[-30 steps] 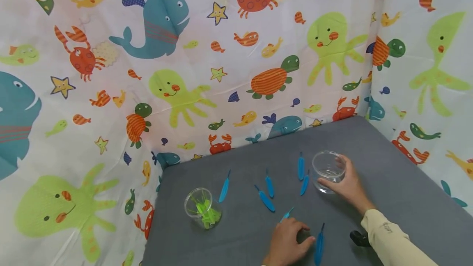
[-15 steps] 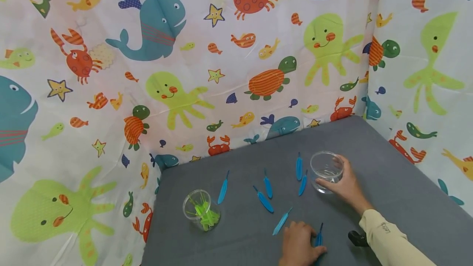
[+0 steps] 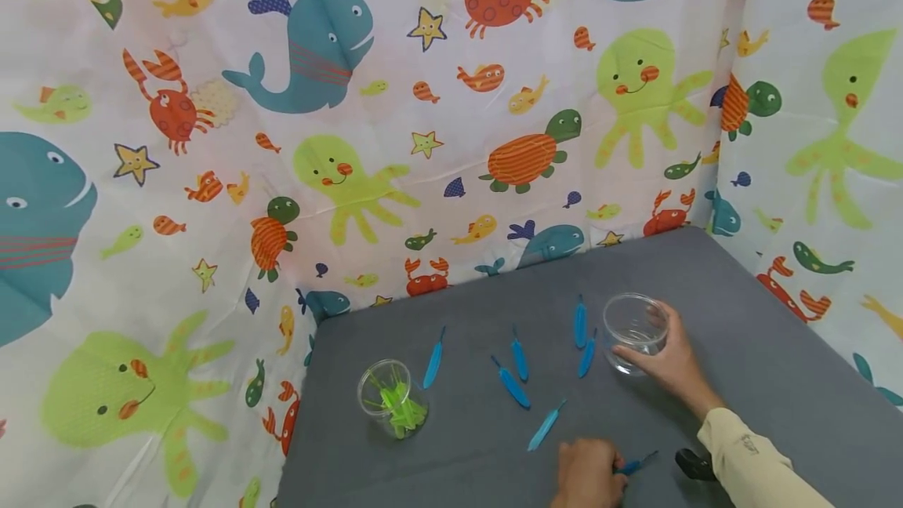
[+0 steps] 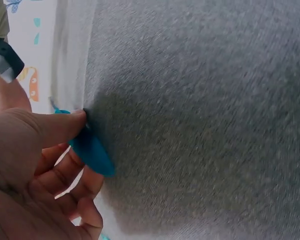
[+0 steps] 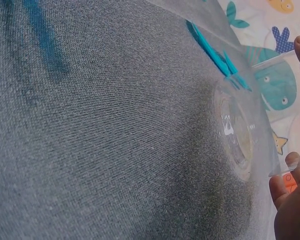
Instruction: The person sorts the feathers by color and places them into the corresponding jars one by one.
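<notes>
1. My left hand [image 3: 589, 473], at the near edge of the surface [image 3: 466, 453], pinches a blue feather [image 4: 92, 152] between thumb and fingers; its thin end points right.
2. My right hand [image 3: 673, 359], farther off and to the right, curls around the side of a clear cup [image 3: 635, 335], rim up.
3. Six more blue feathers lie loose: a pale feather [image 3: 545, 427] just beyond my left hand, a middle pair [image 3: 511, 384], a far pair [image 3: 580, 324] just left of the clear cup, and a lone feather [image 3: 433, 365] farther left.
4. Near that last one, on the left, stands another clear container [image 3: 374, 412] with green feather-like pieces [image 3: 404, 411] inside.
5. Behind everything hangs a white cloth [image 3: 395, 120] printed with sea animals.
</notes>
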Tool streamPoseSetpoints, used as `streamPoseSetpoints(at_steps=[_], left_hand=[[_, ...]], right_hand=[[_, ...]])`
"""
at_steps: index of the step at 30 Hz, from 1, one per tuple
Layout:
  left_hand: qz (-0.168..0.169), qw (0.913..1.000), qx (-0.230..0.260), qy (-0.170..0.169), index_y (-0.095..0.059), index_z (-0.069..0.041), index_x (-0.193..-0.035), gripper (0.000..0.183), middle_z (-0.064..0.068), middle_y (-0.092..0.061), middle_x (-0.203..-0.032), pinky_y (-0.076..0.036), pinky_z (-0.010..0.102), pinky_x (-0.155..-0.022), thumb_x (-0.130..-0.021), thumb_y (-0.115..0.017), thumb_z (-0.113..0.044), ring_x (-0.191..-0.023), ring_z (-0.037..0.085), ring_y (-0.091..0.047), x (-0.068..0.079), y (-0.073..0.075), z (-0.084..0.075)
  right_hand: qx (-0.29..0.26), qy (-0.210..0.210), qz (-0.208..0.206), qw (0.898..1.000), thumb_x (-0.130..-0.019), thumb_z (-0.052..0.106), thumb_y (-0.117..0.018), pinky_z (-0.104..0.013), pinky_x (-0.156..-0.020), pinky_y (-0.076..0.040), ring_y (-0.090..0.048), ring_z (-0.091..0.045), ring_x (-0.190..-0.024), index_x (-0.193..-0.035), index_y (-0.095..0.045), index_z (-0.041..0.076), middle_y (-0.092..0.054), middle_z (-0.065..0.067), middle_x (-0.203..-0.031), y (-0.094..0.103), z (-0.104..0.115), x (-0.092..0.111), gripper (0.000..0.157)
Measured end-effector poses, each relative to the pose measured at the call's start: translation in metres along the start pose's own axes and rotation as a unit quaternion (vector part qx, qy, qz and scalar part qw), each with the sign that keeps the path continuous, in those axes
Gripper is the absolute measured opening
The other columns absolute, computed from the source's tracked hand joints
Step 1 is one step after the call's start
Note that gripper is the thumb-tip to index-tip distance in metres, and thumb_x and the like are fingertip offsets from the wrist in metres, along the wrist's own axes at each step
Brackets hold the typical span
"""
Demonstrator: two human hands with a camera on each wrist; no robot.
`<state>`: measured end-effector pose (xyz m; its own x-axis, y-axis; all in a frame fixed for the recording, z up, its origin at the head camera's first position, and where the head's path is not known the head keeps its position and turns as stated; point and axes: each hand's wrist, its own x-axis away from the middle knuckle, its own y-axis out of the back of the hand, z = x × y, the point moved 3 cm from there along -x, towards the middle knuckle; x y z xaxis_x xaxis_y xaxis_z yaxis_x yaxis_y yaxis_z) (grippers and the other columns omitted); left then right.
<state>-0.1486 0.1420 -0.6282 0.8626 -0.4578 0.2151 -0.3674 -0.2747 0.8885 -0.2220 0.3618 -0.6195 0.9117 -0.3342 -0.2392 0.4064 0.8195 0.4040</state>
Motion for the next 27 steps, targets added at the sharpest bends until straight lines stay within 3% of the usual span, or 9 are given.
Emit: streamPoseSetpoints(at_steps=[1, 5, 9, 13, 20, 27], left_hand=[[-0.003, 1.0000, 0.007, -0.004, -0.070, -0.029, -0.073, 0.019, -0.015, -0.058, -0.066, -0.051, 0.039, -0.090, -0.080, -0.086, -0.022, -0.061, 0.005, -0.051, 0.001, 0.001, 0.000], [-0.023, 0.9980, 0.047, -0.036, -0.070, -0.027, -0.083, 0.018, -0.014, -0.055, -0.066, -0.051, 0.031, -0.072, -0.082, -0.081, -0.013, -0.057, 0.003, -0.046, 0.001, 0.014, 0.003], [-0.051, 0.9880, 0.122, -0.081, -0.071, -0.021, -0.090, 0.020, -0.010, -0.056, -0.068, -0.042, 0.019, -0.055, -0.084, -0.077, -0.003, -0.056, 0.000, -0.045, -0.005, 0.037, 0.008], [-0.090, 0.9743, 0.178, -0.105, -0.072, -0.018, -0.090, 0.020, -0.009, -0.063, -0.074, -0.043, 0.015, -0.057, -0.083, -0.076, 0.000, -0.061, -0.004, -0.048, -0.015, 0.061, 0.015], [-0.161, 0.9415, 0.279, -0.100, -0.073, -0.017, -0.096, 0.017, -0.005, -0.072, -0.089, -0.050, 0.015, -0.065, -0.087, -0.077, -0.003, -0.069, -0.006, -0.055, -0.033, 0.097, 0.022], [-0.178, 0.9146, 0.346, -0.108, -0.072, -0.021, -0.106, 0.021, -0.002, -0.072, -0.097, -0.053, 0.016, -0.066, -0.092, -0.074, -0.007, -0.074, -0.004, -0.060, -0.049, 0.122, 0.000]], right_hand=[[0.002, -0.001, -0.001, 1.000, -0.078, 0.030, -0.090, -0.076, -0.103, -0.033, -0.038, -0.051, -0.139, -0.160, -0.012, 0.007, -0.035, -0.029, -0.156, 0.000, 0.000, 0.001, 0.116], [0.003, -0.002, 0.000, 1.000, -0.078, 0.029, -0.090, -0.075, -0.103, -0.033, -0.038, -0.051, -0.139, -0.161, -0.012, 0.007, -0.035, -0.029, -0.156, 0.002, 0.003, 0.001, 0.116], [0.003, -0.002, -0.004, 1.000, -0.078, 0.027, -0.090, -0.074, -0.103, -0.034, -0.038, -0.051, -0.139, -0.161, -0.012, 0.008, -0.035, -0.029, -0.156, 0.002, 0.008, 0.002, 0.116], [0.000, 0.000, -0.005, 1.000, -0.077, 0.024, -0.091, -0.075, -0.103, -0.033, -0.038, -0.052, -0.138, -0.160, -0.012, 0.007, -0.035, -0.030, -0.155, -0.001, 0.009, 0.003, 0.117], [-0.001, -0.005, 0.001, 1.000, -0.077, 0.027, -0.091, -0.077, -0.104, -0.032, -0.036, -0.052, -0.140, -0.161, -0.011, 0.009, -0.033, -0.030, -0.158, -0.008, 0.011, 0.000, 0.117], [-0.019, 0.004, -0.003, 1.000, -0.078, 0.021, -0.090, -0.077, -0.105, -0.029, -0.034, -0.053, -0.142, -0.162, -0.008, 0.016, -0.032, -0.029, -0.160, -0.005, 0.005, 0.007, 0.118]])
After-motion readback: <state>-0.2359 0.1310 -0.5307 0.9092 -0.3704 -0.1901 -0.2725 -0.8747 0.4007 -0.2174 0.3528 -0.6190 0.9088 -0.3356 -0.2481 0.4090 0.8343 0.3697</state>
